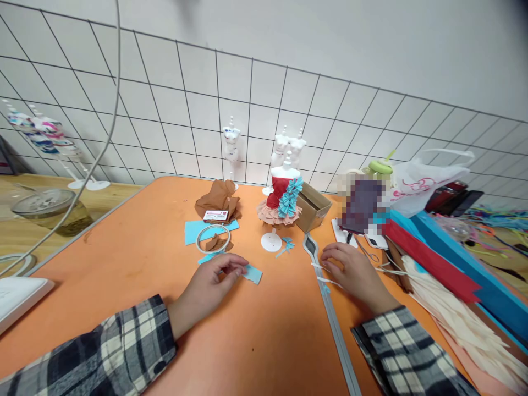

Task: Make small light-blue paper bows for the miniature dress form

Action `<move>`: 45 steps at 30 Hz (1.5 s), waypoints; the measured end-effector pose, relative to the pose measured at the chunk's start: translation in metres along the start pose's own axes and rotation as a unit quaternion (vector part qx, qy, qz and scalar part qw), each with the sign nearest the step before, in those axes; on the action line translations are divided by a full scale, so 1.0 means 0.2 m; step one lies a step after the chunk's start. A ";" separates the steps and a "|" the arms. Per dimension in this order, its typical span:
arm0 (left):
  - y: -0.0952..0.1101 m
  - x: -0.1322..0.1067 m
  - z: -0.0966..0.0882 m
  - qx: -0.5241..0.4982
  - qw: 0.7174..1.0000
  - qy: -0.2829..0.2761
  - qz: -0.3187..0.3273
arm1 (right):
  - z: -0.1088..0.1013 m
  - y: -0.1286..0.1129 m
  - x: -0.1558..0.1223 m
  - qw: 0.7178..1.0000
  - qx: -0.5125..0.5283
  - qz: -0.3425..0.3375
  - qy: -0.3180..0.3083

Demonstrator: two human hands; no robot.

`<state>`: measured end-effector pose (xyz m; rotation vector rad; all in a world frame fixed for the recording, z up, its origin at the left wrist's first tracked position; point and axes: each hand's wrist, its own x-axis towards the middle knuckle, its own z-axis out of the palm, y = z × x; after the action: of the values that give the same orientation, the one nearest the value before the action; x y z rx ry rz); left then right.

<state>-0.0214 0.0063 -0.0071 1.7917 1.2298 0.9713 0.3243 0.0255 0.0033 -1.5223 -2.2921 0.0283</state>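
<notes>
My left hand [216, 280] is low over the orange table, fingers loosely bent. Its thumb and index tips are at a light blue strip [253, 274], which seems to lie flat and partly under the hand. My right hand [352, 272] hovers with parted fingers beside a long grey bar [330, 313] that has a dark oval at its far end. Thin white strips [328, 281] lie across the bar by those fingers. Between and beyond both hands stands a small white dress form [271, 241] wearing a red bodice [279, 191], blue ruffles [291, 199] and a peach skirt.
An embroidery hoop [198, 240], brown fabric [218, 198] and a small labelled box [215, 215] lie left of the form. A cardboard box [315, 206] stands behind it. Scissors [368, 253] and coloured material [433, 261] lie right. A cable [117, 82] hangs at left.
</notes>
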 end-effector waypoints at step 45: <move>-0.01 0.09 -0.23 0.368 0.910 -0.091 0.168 | 0.15 -0.53 0.00 0.987 0.067 -0.142 -0.045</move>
<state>-0.0593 0.0310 0.0147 2.6863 1.2842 0.5056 0.2213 -0.0117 -0.0008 -1.1403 -2.5020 0.1719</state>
